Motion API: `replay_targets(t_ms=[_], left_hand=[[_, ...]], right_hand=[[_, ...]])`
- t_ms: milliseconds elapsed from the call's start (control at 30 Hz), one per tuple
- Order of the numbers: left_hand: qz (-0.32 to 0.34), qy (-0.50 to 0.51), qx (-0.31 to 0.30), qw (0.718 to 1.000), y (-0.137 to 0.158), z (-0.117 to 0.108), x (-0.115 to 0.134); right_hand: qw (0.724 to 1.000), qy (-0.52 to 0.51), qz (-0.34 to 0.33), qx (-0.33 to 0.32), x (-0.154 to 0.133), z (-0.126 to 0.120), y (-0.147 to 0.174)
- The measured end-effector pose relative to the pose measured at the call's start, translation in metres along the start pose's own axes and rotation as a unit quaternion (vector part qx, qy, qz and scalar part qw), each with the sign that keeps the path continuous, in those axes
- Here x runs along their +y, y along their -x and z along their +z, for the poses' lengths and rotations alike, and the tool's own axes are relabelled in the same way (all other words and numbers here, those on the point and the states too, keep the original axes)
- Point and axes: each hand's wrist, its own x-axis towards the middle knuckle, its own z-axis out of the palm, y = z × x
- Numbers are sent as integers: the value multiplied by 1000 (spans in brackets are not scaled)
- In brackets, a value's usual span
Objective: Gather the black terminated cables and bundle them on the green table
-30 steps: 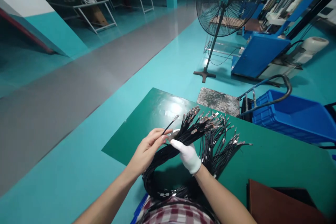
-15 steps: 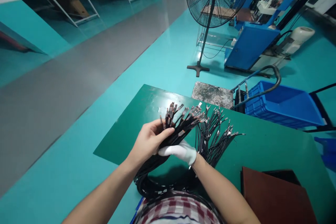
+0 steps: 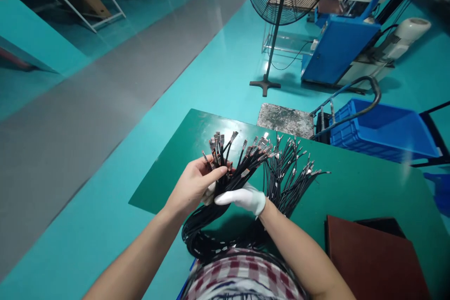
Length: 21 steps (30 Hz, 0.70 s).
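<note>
A thick bundle of black cables (image 3: 204,215) with flat metal ends rises between my hands over the green table. My left hand (image 3: 197,180), bare, is closed on part of the cables near their ends, thumb across the front. Below the ends, my right hand (image 3: 242,198), in a white glove, wraps round the bundle from the right; its fingertips show partly behind the cables. The bundle loops down toward my body. A second spread of black cables (image 3: 284,183) lies on the table just right of my gloved hand.
The green table (image 3: 372,183) carries a brown board (image 3: 372,258) at the right. Beyond its far edge stand a speckled platform (image 3: 286,119), a cart with a blue bin (image 3: 386,126), a black pedestal fan (image 3: 277,23) and a blue machine (image 3: 341,49).
Some cable ends by my left hand have spread leftward, opening a gap from those on the right. My left hand has shifted slightly left. The camera view has also shifted a little.
</note>
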Motion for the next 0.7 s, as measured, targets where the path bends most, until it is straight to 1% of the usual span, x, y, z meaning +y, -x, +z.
replay_targets(t_ms=[100,200,300,400,467,600,700], left_hand=[[17,-12,5,1000,0,-1,3],[7,-30,7,999,-1,-7,2],[6,-21,-2,1000,-2,-14,-1],[8,-26,-10,1000,-1,-19,-2],[8,-32,-5,999,0,-22,-2],[9,-25,18,999,4,-25,-3],[10,-26,30,999,6,-25,-2]], right_hand=[[1000,10,4,6,-4,4,0],[998,52,-5,23,-7,8,3],[995,89,-25,38,-10,12,5],[992,113,-22,60,-12,12,7],[990,125,-14,68,-12,12,8],[989,139,-7,58,-12,15,10],[983,153,-11,99,-12,21,8]])
